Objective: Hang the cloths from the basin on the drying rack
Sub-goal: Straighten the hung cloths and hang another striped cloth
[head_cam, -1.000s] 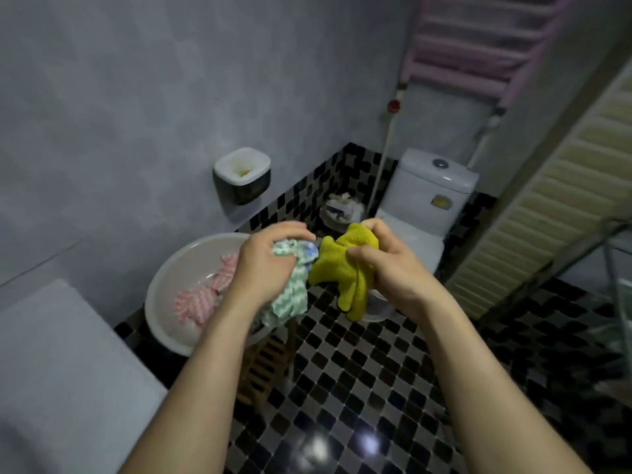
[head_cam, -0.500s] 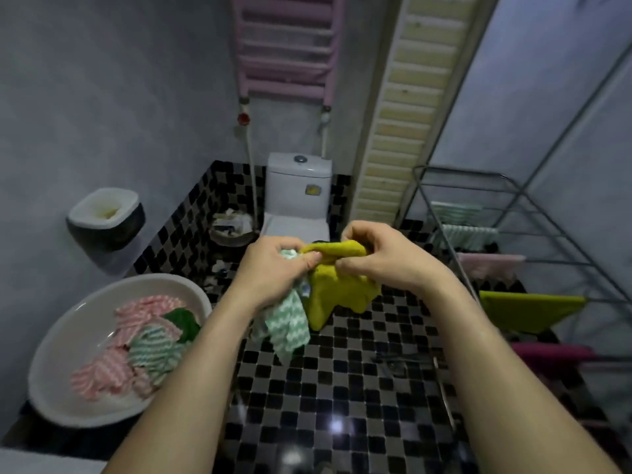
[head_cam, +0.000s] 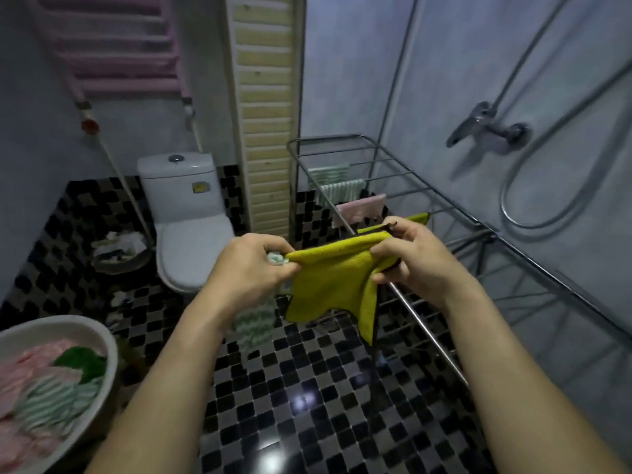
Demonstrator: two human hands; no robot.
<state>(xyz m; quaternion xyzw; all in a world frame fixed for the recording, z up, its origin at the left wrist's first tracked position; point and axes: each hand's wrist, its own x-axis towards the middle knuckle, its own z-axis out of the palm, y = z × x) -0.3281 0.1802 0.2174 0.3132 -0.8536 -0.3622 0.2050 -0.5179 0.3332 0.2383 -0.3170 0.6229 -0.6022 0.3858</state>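
Two hands: left hand (head_cam: 249, 268) and right hand (head_cam: 410, 258) pinch the yellow cloth (head_cam: 331, 282) taut.
Left also: grips hanging striped cloth (head_cam: 254, 325).
Place: yellow cloth in front of the drying rack (head_cam: 433, 340).

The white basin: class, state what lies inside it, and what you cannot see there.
Inside the basin lie pink striped cloths, green striped cloths and one dark green cloth. Whatever lies beneath them, and the basin's bottom, is covered.

Yellow cloth (head_cam: 337, 282) fuzzy, matt; drying rack (head_cam: 403, 186) shiny metal (thin rods); floor tiles (head_cam: 307, 388) glossy, basin (head_cam: 102, 340) smooth plastic.
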